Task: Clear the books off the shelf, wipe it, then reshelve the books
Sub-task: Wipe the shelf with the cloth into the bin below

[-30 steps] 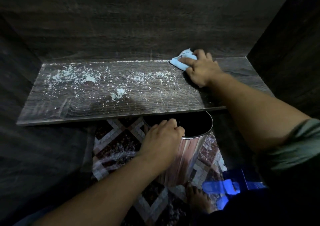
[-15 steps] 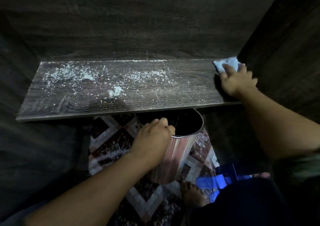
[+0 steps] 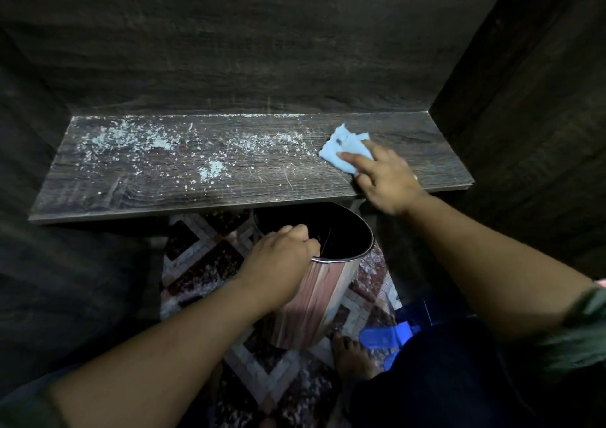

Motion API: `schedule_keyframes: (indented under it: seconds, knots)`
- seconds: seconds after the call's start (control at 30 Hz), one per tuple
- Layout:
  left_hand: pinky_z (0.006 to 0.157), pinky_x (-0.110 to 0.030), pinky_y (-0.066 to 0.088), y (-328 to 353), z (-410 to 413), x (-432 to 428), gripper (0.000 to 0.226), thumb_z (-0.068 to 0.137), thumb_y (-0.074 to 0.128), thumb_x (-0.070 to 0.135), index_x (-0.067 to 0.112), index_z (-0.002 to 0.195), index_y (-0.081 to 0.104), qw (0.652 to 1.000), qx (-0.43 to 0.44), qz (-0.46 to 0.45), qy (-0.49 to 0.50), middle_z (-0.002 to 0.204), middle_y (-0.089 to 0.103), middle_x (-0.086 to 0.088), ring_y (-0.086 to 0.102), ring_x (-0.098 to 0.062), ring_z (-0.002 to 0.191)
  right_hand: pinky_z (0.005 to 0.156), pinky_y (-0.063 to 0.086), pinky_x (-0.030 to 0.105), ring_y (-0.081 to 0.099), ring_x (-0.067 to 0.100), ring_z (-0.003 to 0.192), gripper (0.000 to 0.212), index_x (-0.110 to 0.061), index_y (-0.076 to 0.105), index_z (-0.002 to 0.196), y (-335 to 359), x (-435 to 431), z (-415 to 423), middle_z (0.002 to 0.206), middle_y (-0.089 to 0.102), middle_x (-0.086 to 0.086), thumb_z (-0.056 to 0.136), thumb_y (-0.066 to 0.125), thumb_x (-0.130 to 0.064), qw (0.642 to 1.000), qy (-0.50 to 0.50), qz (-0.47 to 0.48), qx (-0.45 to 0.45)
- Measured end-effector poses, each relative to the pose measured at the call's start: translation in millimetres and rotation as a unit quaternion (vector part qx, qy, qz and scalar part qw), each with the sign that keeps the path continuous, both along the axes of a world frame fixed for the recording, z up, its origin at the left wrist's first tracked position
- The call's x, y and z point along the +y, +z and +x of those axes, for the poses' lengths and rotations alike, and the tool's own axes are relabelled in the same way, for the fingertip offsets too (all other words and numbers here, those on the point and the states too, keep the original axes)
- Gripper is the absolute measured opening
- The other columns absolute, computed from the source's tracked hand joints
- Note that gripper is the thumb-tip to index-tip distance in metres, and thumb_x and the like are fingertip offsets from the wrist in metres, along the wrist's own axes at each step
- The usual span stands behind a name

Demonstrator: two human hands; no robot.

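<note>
A dark wood shelf (image 3: 147,195) runs across the view, with no books on it. White crumbs and dust (image 3: 137,139) are scattered over its left and middle parts. My right hand (image 3: 383,178) presses a light blue cloth (image 3: 344,152) flat on the shelf's right part, fingers stretched over it. My left hand (image 3: 282,260) grips the near rim of a shiny metal bin (image 3: 314,300), which is held just below the shelf's front edge.
Dark wood walls (image 3: 524,132) close in the shelf at the back and on both sides. Below lies a patterned rug (image 3: 196,263). A bare foot (image 3: 351,355) and a blue slipper (image 3: 387,336) are by the bin.
My right hand slid the cloth from the shelf's far right corner back to the left, toward the crumbs. My left hand still holds the bin under the edge.
</note>
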State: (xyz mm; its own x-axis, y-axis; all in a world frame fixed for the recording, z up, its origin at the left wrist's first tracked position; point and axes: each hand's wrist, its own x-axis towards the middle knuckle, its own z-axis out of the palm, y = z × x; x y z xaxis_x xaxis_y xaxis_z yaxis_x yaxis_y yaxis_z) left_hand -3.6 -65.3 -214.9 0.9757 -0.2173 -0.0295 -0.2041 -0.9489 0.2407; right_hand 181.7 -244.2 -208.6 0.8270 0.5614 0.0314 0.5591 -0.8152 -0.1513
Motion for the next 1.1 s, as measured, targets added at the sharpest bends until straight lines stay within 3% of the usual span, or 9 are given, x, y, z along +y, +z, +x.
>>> schedule_keyframes:
  seconds: [0.1, 0.3, 0.5, 0.57, 0.67, 0.77, 0.97, 1.03, 1.1]
  knots:
    - [0.073, -0.028, 0.03, 2, -3, 3, 0.03, 0.089, 0.057, 0.01, 0.027, 0.114, 0.058, 1.0, 0.004, 0.004, -0.017, 0.107, 0.048, 0.004, 0.05, -0.017, 0.11, 0.103, 0.036, 0.047, 0.043, 0.039, 0.124, 0.056, -0.035, 0.052, 0.136, -1, -3, -19, 0.145, 0.042, 0.015, 0.084, 0.033, -0.036, 0.999, 0.034, 0.011, 0.019]
    - [0.083, -0.033, 0.044, 2, -11, 7, 0.029, 0.085, 0.058, 0.007, 0.023, 0.109, 0.06, 0.999, 0.007, -0.007, -0.041, 0.102, 0.049, 0.001, 0.051, -0.021, 0.104, 0.105, 0.03, 0.035, 0.042, 0.032, 0.13, 0.048, -0.03, 0.061, 0.128, 18, -13, -47, 0.137, 0.05, 0.014, 0.086, 0.042, -0.02, 0.991, 0.113, 0.029, 0.061]
    - [0.08, -0.031, 0.044, 0, -9, 9, 0.03, 0.085, 0.058, 0.004, 0.022, 0.109, 0.061, 0.999, -0.012, -0.013, -0.039, 0.103, 0.05, 0.002, 0.052, -0.019, 0.103, 0.106, 0.031, 0.023, 0.047, 0.024, 0.124, 0.045, -0.02, 0.062, 0.127, 32, -12, -22, 0.13, 0.049, 0.013, 0.089, 0.05, 0.001, 0.982, 0.038, 0.177, 0.046]
    - [0.08, -0.029, 0.043, -1, -8, 9, 0.031, 0.085, 0.058, 0.004, 0.022, 0.111, 0.061, 0.999, -0.015, -0.015, -0.038, 0.104, 0.051, 0.003, 0.052, -0.018, 0.104, 0.11, 0.03, 0.028, 0.044, 0.029, 0.129, 0.046, -0.021, 0.056, 0.133, 25, -7, -6, 0.138, 0.045, 0.014, 0.091, 0.051, -0.005, 0.986, -0.016, 0.159, 0.036]
    - [0.081, -0.03, 0.043, -1, -6, 9, 0.031, 0.085, 0.058, 0.004, 0.022, 0.11, 0.061, 0.999, -0.017, -0.017, -0.037, 0.104, 0.051, 0.002, 0.052, -0.018, 0.103, 0.112, 0.026, 0.043, 0.03, 0.033, 0.138, 0.052, -0.035, 0.039, 0.144, 10, 5, -2, 0.155, 0.027, 0.009, 0.094, 0.05, -0.027, 0.993, -0.097, 0.034, 0.057]
    - [0.079, -0.03, 0.041, 1, -6, 9, 0.029, 0.086, 0.058, 0.006, 0.023, 0.11, 0.061, 0.999, -0.019, -0.014, -0.033, 0.104, 0.051, 0.002, 0.052, -0.018, 0.104, 0.111, 0.028, 0.047, 0.033, 0.037, 0.134, 0.055, -0.037, 0.04, 0.144, 7, 15, -17, 0.156, 0.026, 0.007, 0.091, 0.05, -0.028, 0.997, -0.048, 0.023, 0.059]
    - [0.076, -0.03, 0.039, 5, -9, 9, 0.03, 0.085, 0.059, 0.005, 0.02, 0.11, 0.06, 1.0, -0.012, -0.005, -0.021, 0.104, 0.049, 0.001, 0.051, -0.02, 0.104, 0.111, 0.027, 0.025, 0.04, 0.022, 0.133, 0.045, -0.028, 0.066, 0.121, 22, 2, -48, 0.14, 0.048, 0.006, 0.086, 0.056, -0.002, 0.988, 0.075, 0.077, 0.114]
    - [0.074, -0.029, 0.036, 6, -10, 10, 0.031, 0.085, 0.057, 0.004, 0.02, 0.112, 0.06, 1.0, -0.011, -0.005, -0.021, 0.104, 0.049, 0.0, 0.051, -0.021, 0.104, 0.1, 0.036, 0.011, 0.049, 0.02, 0.125, 0.044, -0.028, 0.072, 0.105, 34, -1, -50, 0.132, 0.054, 0.002, 0.085, 0.053, 0.006, 0.968, 0.053, 0.138, 0.205]
    - [0.073, -0.027, 0.031, 6, -10, 10, 0.032, 0.087, 0.054, 0.003, 0.02, 0.114, 0.06, 1.0, -0.013, -0.006, -0.019, 0.105, 0.049, 0.0, 0.05, -0.021, 0.104, 0.081, 0.047, 0.011, 0.058, 0.026, 0.112, 0.045, -0.028, 0.072, 0.095, 45, 1, -45, 0.122, 0.059, 0.002, 0.085, 0.05, 0.01, 0.939, 0.0, 0.224, 0.259]
